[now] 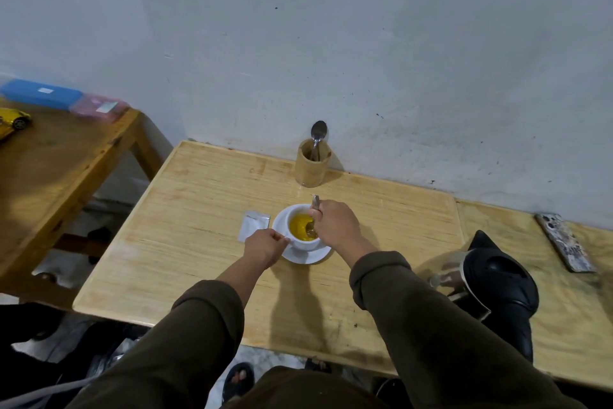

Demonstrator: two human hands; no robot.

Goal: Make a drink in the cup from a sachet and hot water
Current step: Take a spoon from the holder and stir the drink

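Head view: right hand (335, 226) grips the spoon (313, 219) upright in the cup (303, 241) (yellow drink); left hand (263, 247) pinches its near-left side.

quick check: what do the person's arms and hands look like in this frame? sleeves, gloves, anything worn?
Both arms wear long, loose sleeves of dark olive-brown fabric, left sleeve and right sleeve, each bunched into a cuff short of the wrist. The left hand and right hand are bare: no gloves. No watch, ring or marking shows from this view.
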